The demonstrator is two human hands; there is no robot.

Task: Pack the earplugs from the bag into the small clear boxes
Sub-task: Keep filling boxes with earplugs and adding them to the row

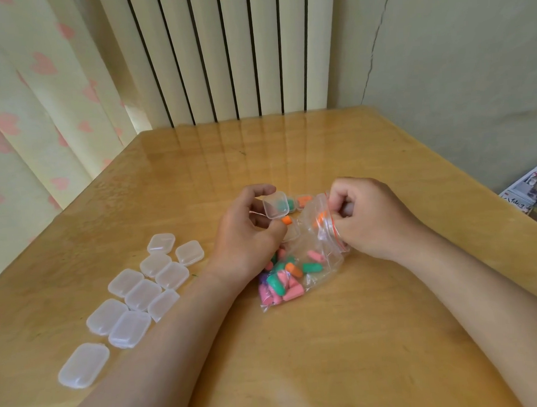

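Two hands work over a zip bag (312,262) of foam earplugs (282,282) on a wooden table (342,353).
The left hand (250,231) holds a small clear box (275,209) in its curled fingers, with an orange earplug (286,221) at its thumb tip. Just to its right, the right hand (368,221) grips the bag's red-striped mouth with curled fingers. Two filled boxes (302,200) sit just beyond the left fingers. Closed boxes (142,294) lie in a cluster left of the left forearm.

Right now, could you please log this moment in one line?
left hand holds small clear plastic box | right hand grips clear zip bag | step: packing
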